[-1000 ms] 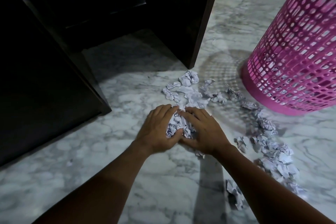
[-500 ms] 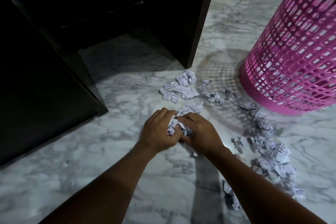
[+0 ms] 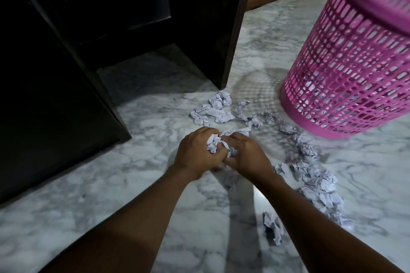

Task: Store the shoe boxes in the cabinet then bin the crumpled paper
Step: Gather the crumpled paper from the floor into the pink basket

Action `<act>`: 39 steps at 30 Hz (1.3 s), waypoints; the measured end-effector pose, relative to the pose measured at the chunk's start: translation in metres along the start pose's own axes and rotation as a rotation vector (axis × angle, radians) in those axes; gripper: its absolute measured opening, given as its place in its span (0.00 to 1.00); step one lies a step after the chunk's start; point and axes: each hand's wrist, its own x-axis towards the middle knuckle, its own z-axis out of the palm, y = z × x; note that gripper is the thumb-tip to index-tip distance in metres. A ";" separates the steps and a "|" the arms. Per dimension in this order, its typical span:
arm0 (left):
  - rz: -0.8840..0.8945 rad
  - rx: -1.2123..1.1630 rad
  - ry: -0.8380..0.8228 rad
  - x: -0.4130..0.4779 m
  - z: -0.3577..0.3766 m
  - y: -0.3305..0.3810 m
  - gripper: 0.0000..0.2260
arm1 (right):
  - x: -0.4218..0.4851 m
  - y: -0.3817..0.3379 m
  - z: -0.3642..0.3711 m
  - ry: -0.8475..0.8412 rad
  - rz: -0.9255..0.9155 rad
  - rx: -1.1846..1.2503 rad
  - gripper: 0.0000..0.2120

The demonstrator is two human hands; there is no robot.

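Your pink bin point(image 3: 346, 68) stands upright on the marble floor point(image 3: 111, 195) to your right. Through its lattice wall you cannot tell what lies inside. The dark cabinet point(image 3: 235, 29) ahead of you is too dim inside to make anything out. Your left hand point(image 3: 195, 153) and right hand point(image 3: 248, 155) meet low over the floor, fingers curled inward, together gripping a wad of crumpled paper point(image 3: 214, 143). More loose scraps point(image 3: 218, 108) lie just beyond your knuckles, near the cabinet's corner. A trail of scraps point(image 3: 319, 184) runs beside your right forearm up toward the bin's base.
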 end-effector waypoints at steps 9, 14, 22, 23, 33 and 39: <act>0.088 -0.077 0.073 0.056 -0.047 0.068 0.12 | 0.042 -0.046 -0.103 0.009 -0.051 -0.120 0.14; 0.154 -0.132 0.132 0.106 -0.080 0.141 0.14 | 0.067 -0.071 -0.194 0.073 -0.060 -0.106 0.12; 0.346 -0.182 0.089 0.191 -0.082 0.303 0.21 | 0.076 -0.054 -0.362 0.243 -0.044 -0.054 0.08; 0.369 -0.194 0.053 0.199 -0.074 0.321 0.21 | 0.071 -0.044 -0.376 0.261 -0.017 -0.011 0.09; 0.099 -0.267 -0.068 0.244 0.016 0.367 0.13 | 0.047 0.044 -0.417 0.363 0.345 0.089 0.05; -0.002 -0.179 -0.293 0.251 0.027 0.343 0.17 | 0.054 0.060 -0.391 0.291 0.502 -0.094 0.32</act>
